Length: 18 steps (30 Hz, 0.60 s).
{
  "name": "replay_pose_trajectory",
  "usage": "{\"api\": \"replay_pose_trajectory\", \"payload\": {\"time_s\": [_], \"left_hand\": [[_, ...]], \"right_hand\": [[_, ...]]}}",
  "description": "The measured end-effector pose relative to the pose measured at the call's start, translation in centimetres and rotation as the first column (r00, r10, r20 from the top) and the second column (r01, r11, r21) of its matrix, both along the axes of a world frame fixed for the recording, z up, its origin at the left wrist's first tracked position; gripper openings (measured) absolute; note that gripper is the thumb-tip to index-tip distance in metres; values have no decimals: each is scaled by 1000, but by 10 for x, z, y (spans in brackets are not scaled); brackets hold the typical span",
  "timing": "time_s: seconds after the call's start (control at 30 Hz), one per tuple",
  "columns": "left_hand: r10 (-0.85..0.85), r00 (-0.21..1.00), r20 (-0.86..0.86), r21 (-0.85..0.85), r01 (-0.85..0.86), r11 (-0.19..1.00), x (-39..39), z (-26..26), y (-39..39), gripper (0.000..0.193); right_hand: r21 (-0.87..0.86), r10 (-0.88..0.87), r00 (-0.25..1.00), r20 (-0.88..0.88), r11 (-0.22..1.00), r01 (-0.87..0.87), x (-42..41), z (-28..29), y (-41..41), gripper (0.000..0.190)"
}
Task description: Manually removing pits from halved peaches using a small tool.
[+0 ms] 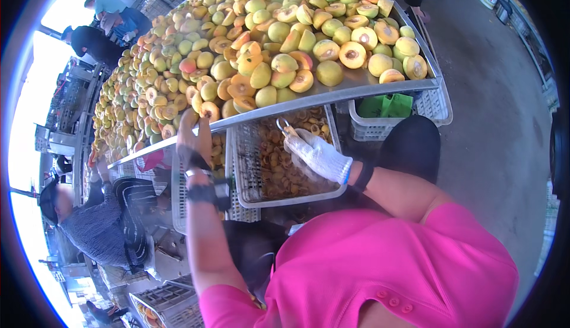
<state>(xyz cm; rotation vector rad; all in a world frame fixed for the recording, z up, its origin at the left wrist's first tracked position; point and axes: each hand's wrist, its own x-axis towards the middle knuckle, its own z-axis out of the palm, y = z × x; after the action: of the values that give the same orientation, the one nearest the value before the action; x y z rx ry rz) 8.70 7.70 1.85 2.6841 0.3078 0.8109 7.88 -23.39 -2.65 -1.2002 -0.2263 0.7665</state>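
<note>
My bare left hand reaches over the metal rim of a sorting table, fingers and thumb apart. Its thumb tip is close to a halved peach; whether they touch is unclear. In a white knit glove, my right hand grips a pitting tool with a metal loop and a wooden handle. That hand is above a white plastic crate of brownish fruit scraps. Yellow-green peaches, many halved with pits or hollows showing, are heaped on the table.
Another crate with fruit pieces stands left of the scrap crate. At right, a white basket holds a green bag. A seated co-worker is at the left; other people stand along the table's far side.
</note>
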Motion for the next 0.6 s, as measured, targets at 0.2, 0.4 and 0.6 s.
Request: {"api": "replay_pose_trajectory", "payload": {"time_s": [0.2, 0.4, 0.6], "left_hand": [[212, 721, -660, -54, -327, 944, 78, 2, 33, 70], [247, 931, -269, -35, -266, 963, 62, -15, 7, 67], [49, 897, 439, -858, 402, 320, 26, -17, -44, 42]], "right_hand": [[96, -8, 999, -43, 995, 12, 10, 18, -8, 28], [-21, 15, 1000, 26, 1000, -14, 4, 29, -8, 29], [-221, 25, 911, 412, 972, 73, -4, -7, 9, 39]]}}
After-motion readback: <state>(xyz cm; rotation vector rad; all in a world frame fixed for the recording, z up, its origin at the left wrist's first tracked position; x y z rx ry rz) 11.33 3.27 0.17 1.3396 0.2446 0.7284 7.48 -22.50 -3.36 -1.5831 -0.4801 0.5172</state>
